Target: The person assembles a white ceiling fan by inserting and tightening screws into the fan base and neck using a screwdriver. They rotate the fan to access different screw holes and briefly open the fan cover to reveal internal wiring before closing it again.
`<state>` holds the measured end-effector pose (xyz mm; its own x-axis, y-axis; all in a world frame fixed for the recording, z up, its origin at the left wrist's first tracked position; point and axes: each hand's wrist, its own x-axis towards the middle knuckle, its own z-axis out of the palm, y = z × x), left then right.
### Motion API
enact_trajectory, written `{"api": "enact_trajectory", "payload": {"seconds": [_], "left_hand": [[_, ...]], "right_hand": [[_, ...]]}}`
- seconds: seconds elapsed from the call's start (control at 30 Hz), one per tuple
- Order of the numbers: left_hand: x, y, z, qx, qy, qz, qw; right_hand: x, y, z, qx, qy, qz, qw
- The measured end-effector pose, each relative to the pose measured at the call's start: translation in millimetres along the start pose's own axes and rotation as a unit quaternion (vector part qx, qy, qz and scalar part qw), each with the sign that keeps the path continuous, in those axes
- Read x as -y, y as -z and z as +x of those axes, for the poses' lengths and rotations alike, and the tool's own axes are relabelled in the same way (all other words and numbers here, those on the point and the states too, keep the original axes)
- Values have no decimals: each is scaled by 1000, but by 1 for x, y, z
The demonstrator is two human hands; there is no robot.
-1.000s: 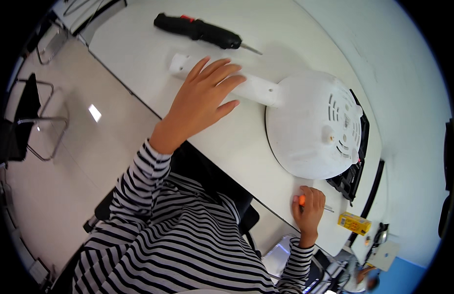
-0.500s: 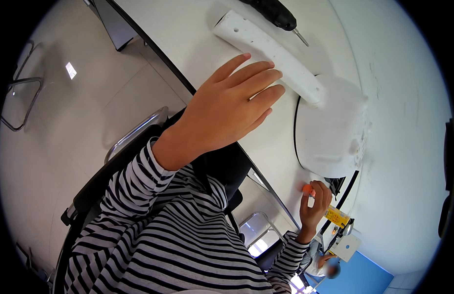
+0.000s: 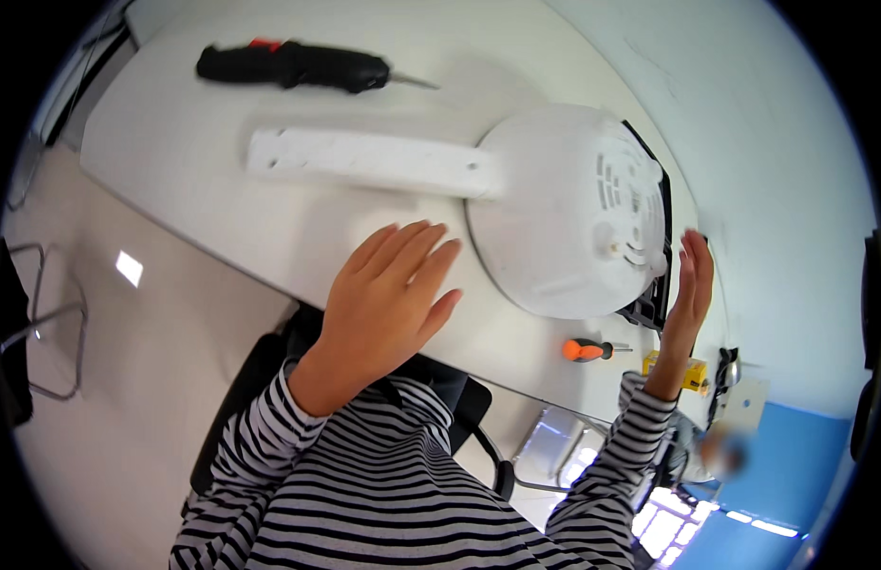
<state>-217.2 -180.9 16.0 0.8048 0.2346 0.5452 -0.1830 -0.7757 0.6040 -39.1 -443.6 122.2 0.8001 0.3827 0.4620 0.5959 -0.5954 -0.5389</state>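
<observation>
Two empty hands, one white appliance, two screwdrivers

The white appliance lies on the table, its slotted dome uppermost and its long handle pointing left; its underside is out of sight. Behind its right side is one black case, mostly covered by the dome, so its contents are hard to make out.

The left hand is empty, back upward, its four fingers and thumb loosely spread below the handle and apart from it. The right hand is raised near the case, seen edge-on with straight fingers close together. Some of its fingers hide behind others; nothing shows in it, and whether it touches the case cannot be told.

There is one black power screwdriver, beyond the handle, slightly blurred at its bit. One orange-and-black screwdriver lies between the dome and the near table edge. One yellow box is partly covered by the right wrist. One other person at lower right is blurred and partly hidden. Chairs at the far left are cut off, which makes them hard to count.
</observation>
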Motion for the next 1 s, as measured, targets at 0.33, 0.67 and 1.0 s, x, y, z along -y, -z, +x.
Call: {"api": "enact_trajectory", "payload": {"seconds": [0.33, 0.67, 1.0], "left_hand": [[20, 26, 52, 85, 53, 176, 979], [35, 7, 90, 195, 63, 156, 966], [36, 16, 62, 172, 158, 145, 962]], "right_hand": [[-4, 7, -8, 137, -34, 28, 990], [18, -44, -88, 71, -200, 40, 976], [3, -44, -76, 94, -157, 81, 980]]}}
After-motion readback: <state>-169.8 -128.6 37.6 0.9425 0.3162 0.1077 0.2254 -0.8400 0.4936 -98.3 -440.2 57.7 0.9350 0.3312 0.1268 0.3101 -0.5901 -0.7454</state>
